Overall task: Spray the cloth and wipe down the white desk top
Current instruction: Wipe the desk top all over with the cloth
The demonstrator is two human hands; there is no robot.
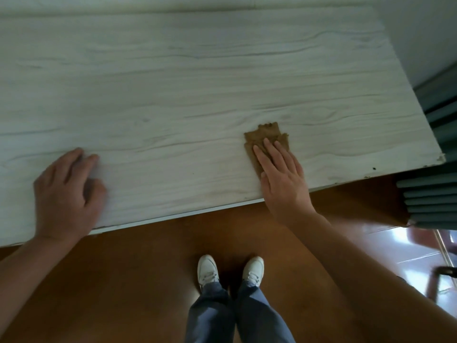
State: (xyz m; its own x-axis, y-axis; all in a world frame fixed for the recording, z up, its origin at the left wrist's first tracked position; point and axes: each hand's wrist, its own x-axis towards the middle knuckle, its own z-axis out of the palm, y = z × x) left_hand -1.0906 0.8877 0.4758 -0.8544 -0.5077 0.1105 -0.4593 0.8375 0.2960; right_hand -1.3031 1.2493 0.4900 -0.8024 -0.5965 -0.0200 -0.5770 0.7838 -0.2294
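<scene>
- Cloth point(265, 134): brown, folded, lying flat on the white bench point(173, 82), toward the right end and not far from the front edge.
- Pinned under the right hand point(282, 177), fingers point(262, 157) straight and close together, pressing down flat on top. No pinching, no curling round it. Far end of the cloth poking out past the fingertips, away from the body.
- Long axis of the cloth roughly in line with those fingers, pointing toward the back of the bench and a touch left.
- Left hand point(66, 191) well apart, way over on the left near the front edge. Fingers loosely bent, resting on the bench, holding nothing. Looks like plain bracing.
- So: right hand clearly the working one, already on the cloth, nothing to reach for.
- No spray bottle anywhere in view, so can't tell about the spraying part. Guessing mid-wipe.
- Key bit for the next stroke: loads of bench ahead and to the left of the cloth, only a short strip to the right before the chipped corner point(440, 158). Probably a push forward or a sweep left, palm kept flat to avoid bunching.
- Heel of the right hand sitting right at the front edge, so easy enough to drag the cloth off onto the floor point(153, 268).
</scene>
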